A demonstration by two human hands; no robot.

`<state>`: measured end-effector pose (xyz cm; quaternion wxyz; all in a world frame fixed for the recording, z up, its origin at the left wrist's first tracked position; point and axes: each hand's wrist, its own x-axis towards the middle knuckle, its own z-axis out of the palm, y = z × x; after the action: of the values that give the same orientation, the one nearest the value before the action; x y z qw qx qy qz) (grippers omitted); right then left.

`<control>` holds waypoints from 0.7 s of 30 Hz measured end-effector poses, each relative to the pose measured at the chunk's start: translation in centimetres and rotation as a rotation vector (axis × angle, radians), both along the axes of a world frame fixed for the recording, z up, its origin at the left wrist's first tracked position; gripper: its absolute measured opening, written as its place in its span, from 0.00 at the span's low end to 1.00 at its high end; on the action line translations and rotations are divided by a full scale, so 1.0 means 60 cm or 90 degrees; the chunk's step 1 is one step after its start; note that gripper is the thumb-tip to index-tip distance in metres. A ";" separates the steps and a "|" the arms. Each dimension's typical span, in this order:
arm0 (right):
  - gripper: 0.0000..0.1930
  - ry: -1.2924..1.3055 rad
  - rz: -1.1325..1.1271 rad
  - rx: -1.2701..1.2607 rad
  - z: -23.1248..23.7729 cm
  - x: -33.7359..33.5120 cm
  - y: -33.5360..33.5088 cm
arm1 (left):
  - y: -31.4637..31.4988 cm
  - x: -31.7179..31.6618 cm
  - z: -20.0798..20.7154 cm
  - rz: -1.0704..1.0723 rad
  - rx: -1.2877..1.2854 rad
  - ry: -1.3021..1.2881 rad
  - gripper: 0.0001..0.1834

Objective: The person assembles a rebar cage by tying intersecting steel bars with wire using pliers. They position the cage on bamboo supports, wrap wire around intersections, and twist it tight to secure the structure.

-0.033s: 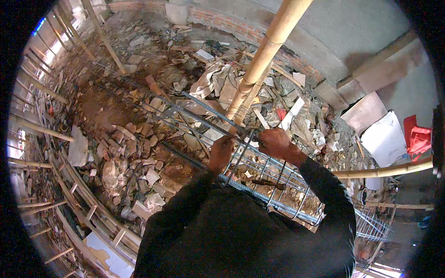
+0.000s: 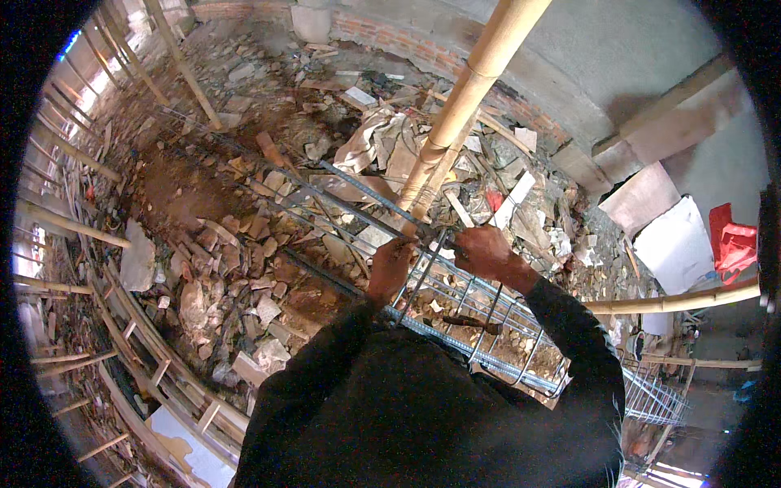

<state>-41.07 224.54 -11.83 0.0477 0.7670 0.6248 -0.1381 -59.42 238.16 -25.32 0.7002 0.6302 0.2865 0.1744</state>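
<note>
A long rebar cage (image 2: 488, 358) of ribbed bars and square stirrups runs from the middle of the picture toward the lower right. Both my hands are at its upper bars, beside a stirrup (image 2: 425, 276). My left hand (image 2: 390, 270) has its fingers curled and pressed together at the bar, left of that stirrup. Just to the right, my right hand (image 2: 488, 254) is closed at the same joint. What the fingertips pinch is too small and dark to make out. A dark, rusty hand tool (image 2: 472, 324) lies across the bars, below my right hand.
A thick bamboo pole (image 2: 451, 122) rises right behind my hands. Rubble (image 2: 236, 268) and broken boards cover the ground. Another bamboo pole (image 2: 675, 299) crosses at right, near a red plastic bag (image 2: 735, 242) and a white sheet (image 2: 674, 244). Bamboo scaffolding (image 2: 77, 228) stands at left.
</note>
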 end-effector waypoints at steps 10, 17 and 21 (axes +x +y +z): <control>0.15 0.097 0.045 -0.023 -0.014 0.055 0.005 | 0.027 0.051 0.037 -0.010 -0.134 -0.085 0.13; 0.15 0.161 0.057 -0.063 0.002 0.063 0.021 | 0.035 0.047 0.069 -0.012 -0.183 0.060 0.17; 0.14 0.111 0.037 -0.103 0.005 0.052 0.022 | 0.023 0.043 0.073 0.023 -0.249 0.046 0.17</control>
<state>-37.95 225.89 -11.52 0.0587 0.7272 0.6353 -0.2531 -56.82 239.53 -20.95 0.7952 0.4830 0.3511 0.1054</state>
